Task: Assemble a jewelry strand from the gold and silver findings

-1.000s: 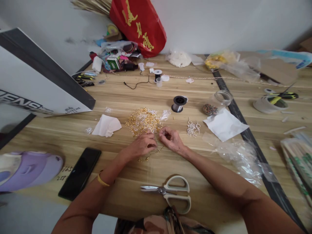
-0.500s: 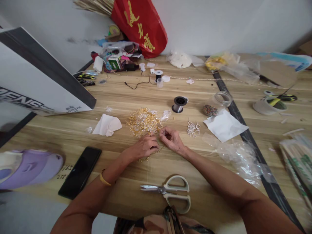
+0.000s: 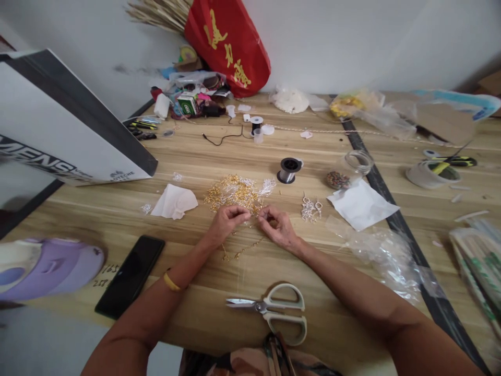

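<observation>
My left hand (image 3: 228, 222) is closed in a pinch at the near edge of a pile of gold and silver beads (image 3: 235, 190); what sits between its fingertips is too small to name. Just right of it, my right hand (image 3: 278, 227) pinches with thumb and forefinger. A thin gold beaded strand (image 3: 249, 248) runs from under the right fingers and trails over the wood below both hands. Scissors with cream handles (image 3: 266, 309) lie partly spread, blades to the left, close to my body.
Past the beads stands a wire spool (image 3: 289, 171). To the right are silver bead pieces (image 3: 311, 208), a glass jar (image 3: 354, 166), white paper (image 3: 363, 203) and clear plastic bags (image 3: 387, 256). A black phone (image 3: 130, 275) and a crumpled tissue (image 3: 175, 201) lie left.
My left hand has lifted and turned away from the strand, its fingertips now pinched near the right hand's. More of the gold strand shows on the table. The right hand stays nearly in place.
</observation>
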Demonstrator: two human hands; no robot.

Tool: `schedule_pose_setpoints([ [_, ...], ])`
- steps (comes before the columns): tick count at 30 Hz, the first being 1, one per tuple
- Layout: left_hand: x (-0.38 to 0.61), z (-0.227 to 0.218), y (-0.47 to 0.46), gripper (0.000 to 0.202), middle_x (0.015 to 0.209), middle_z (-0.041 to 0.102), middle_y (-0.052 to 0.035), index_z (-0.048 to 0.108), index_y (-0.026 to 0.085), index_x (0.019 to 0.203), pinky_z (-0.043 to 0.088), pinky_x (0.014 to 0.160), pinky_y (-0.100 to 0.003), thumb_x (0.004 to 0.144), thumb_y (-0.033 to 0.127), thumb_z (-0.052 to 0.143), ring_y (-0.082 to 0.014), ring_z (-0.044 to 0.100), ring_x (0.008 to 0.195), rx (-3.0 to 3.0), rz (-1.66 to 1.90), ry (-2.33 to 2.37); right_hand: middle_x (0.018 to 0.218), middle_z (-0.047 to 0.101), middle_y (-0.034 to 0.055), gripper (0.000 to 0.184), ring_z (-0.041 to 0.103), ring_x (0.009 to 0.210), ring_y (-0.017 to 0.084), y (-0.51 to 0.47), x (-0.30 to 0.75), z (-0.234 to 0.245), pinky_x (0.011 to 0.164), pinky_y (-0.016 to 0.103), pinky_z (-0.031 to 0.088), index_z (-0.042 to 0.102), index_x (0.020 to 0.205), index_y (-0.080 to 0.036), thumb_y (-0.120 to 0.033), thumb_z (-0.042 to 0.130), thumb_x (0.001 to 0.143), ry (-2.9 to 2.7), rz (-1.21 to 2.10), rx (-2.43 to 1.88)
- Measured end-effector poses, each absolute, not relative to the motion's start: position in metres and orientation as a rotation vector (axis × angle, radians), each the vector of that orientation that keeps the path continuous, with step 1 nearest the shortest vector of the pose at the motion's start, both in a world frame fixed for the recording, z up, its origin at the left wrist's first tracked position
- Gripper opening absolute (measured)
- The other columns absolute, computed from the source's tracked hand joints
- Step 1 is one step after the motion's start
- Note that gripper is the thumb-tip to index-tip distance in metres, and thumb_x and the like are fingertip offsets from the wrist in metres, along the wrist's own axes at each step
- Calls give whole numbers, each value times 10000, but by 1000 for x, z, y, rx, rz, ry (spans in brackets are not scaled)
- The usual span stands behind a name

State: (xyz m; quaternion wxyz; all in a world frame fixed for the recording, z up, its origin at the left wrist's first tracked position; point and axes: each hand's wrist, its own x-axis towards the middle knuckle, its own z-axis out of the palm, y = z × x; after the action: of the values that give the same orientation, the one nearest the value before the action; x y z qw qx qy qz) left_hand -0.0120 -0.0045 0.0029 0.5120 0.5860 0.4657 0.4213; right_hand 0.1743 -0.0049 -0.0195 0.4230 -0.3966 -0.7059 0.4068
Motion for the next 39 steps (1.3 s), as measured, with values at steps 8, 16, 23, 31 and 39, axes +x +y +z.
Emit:
schedule_pose_setpoints([
  [8,-4,6,-8,280,616,579,19,632,114,714,325,424,-143,575,257,829,-26,457,482,592,1001,929,646,541,1,112,489,584,117,-7,173,-19,548,242,419,524,799,-179,-267,508,866,-1816,888,-918],
  [16,4,13,-13,234,581,560,18,603,87,691,328,389,-103,611,165,809,-16,452,446,344,920,891,639,536,-4,95,485,574,109,-8,172,-20,528,229,412,525,799,-179,-239,509,871,-1814,824,-865],
  [23,13,13,-17,137,590,560,3,605,72,684,383,410,-97,696,107,737,-21,473,462,286,911,881,620,532,-11,74,487,559,101,-10,173,-13,510,214,403,522,798,-175,-224,521,854,-1814,836,-874],
  [31,15,13,-18,98,587,575,-3,614,73,673,405,412,-100,736,77,689,-28,497,469,261,914,890,656,558,0,54,507,564,93,-11,173,-13,504,199,402,529,804,-168,-200,521,845,-1835,843,-855],
  [39,15,11,-18,92,580,582,-8,617,70,680,420,416,-98,762,59,658,-33,516,468,243,929,896,652,547,-4,51,490,549,89,-11,173,-14,482,192,385,524,801,-172,-201,523,842,-1838,846,-858],
])
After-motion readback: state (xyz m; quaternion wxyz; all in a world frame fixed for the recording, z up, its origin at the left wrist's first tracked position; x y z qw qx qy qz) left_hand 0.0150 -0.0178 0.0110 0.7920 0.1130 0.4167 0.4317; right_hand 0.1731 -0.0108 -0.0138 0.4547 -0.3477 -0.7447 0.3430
